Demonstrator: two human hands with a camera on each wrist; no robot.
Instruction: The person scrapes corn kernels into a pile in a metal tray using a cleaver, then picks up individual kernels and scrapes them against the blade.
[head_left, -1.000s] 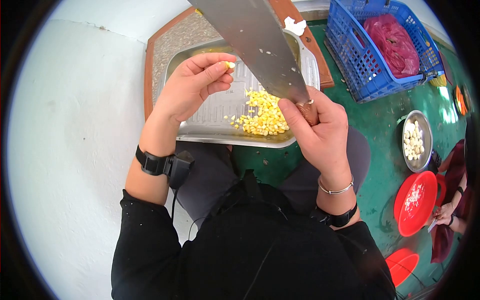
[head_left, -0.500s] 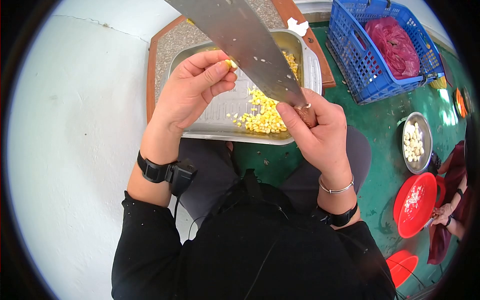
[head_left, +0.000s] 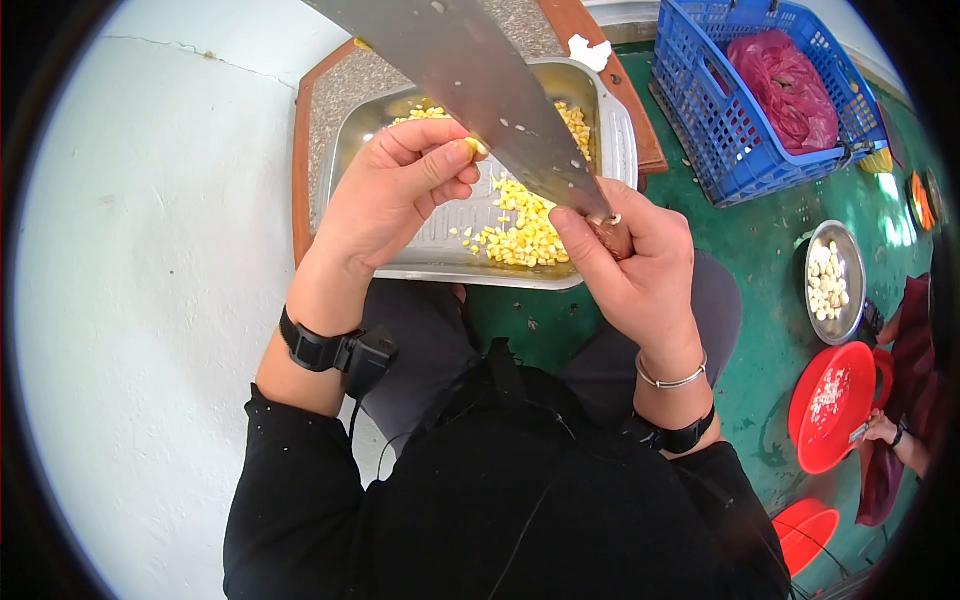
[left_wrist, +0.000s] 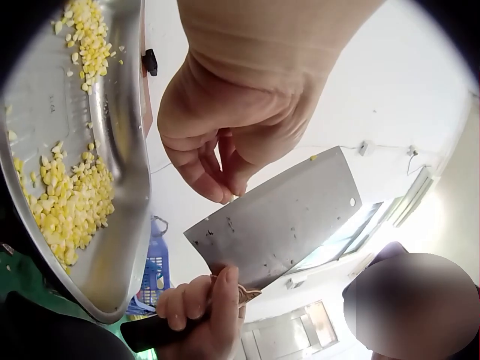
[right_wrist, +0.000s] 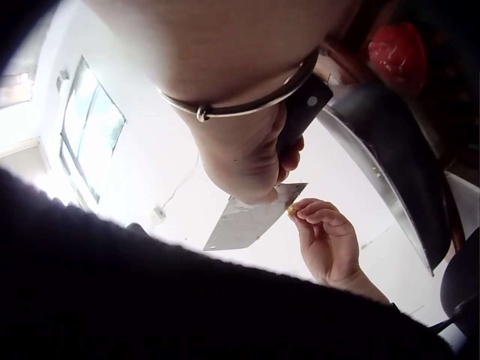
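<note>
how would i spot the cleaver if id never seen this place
Find the metal tray holding yellow kernels. Crossing in front of it in the head view is the cleaver, gripped in the right hand. Its broad, flat blade sets it apart from the rimmed tray.

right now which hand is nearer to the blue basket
The right hand, gripping the cleaver, sits below and left of the blue basket in the head view; the left hand, pinching corn, is farther left.

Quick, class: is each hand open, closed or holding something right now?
Left hand: pinching a piece of corn.
Right hand: holding the knife by its handle.
</note>
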